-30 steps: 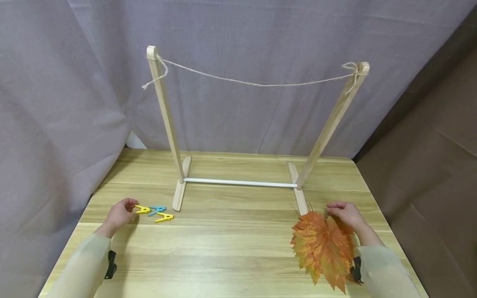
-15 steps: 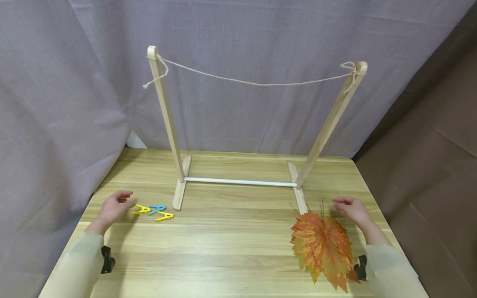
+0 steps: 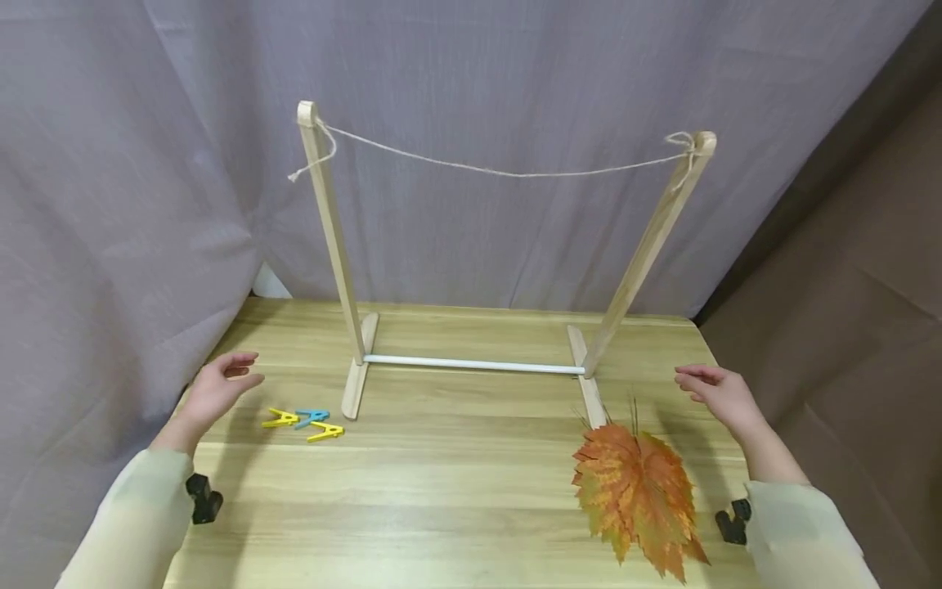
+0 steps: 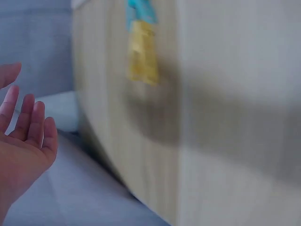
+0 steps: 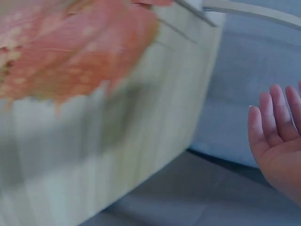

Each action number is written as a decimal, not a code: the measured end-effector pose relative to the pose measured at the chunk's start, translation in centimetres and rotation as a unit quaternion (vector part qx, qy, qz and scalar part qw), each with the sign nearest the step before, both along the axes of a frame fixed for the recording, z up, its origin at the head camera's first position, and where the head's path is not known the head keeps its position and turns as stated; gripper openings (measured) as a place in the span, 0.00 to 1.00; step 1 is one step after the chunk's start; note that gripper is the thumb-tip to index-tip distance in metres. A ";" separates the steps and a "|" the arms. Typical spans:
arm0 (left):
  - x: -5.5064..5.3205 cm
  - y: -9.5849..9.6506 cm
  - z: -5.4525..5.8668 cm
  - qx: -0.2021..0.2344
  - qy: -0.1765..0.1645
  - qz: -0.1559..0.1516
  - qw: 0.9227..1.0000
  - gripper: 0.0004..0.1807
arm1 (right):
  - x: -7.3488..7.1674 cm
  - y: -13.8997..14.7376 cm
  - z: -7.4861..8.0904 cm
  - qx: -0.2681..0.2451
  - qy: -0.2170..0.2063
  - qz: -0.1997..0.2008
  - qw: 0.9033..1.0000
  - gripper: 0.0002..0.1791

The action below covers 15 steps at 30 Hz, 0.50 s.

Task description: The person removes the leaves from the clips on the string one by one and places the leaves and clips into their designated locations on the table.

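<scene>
My left hand (image 3: 215, 394) is raised over the table's left side, holding nothing, its fingers loosely bent and the thumb apart. Just right of it lie a yellow clothespin (image 3: 280, 418), a blue clothespin (image 3: 312, 417) and a second yellow clothespin (image 3: 325, 431). On the other side my right hand (image 3: 724, 397) hovers, also holding nothing. Left of and below it, a pile of orange artificial maple leaves (image 3: 639, 495) with thin stems lies on the table. The left wrist view shows the yellow clothespin (image 4: 143, 52) blurred; the leaves (image 5: 80, 52) blur in the right wrist view.
A wooden stand (image 3: 336, 245) with two upright posts and a white crossbar (image 3: 474, 364) stands at the back of the table (image 3: 441, 491). A sagging string (image 3: 478, 169) is tied between the post tops. Grey cloth (image 3: 500, 82) hangs behind.
My right hand has let go of the leaves and moved up and right. My left hand has left the clothespins, moving up and left. Clothespins and leaves stay nearly in place.
</scene>
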<state>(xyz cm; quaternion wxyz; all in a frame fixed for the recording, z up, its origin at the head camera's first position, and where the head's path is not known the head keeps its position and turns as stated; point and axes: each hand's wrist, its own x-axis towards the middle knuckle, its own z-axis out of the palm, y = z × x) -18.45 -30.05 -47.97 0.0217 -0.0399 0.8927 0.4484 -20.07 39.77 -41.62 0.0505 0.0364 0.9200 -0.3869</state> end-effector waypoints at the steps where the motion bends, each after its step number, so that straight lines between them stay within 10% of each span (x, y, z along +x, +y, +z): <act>1: -0.2 0.1 0.4 0.001 0.001 -0.004 1.000 0.28 | 0.0 -0.2 0.5 -0.006 0.011 0.000 1.000 0.29; 9: -1.1 2.9 4.4 -0.001 0.066 -0.038 0.997 0.27 | 0.2 -3.0 4.8 -0.040 0.101 -0.024 0.994 0.05; 15: -1.1 6.6 7.4 -0.020 0.136 -0.090 0.986 0.21 | 1.2 -7.0 7.0 -0.025 0.187 -0.034 0.981 0.10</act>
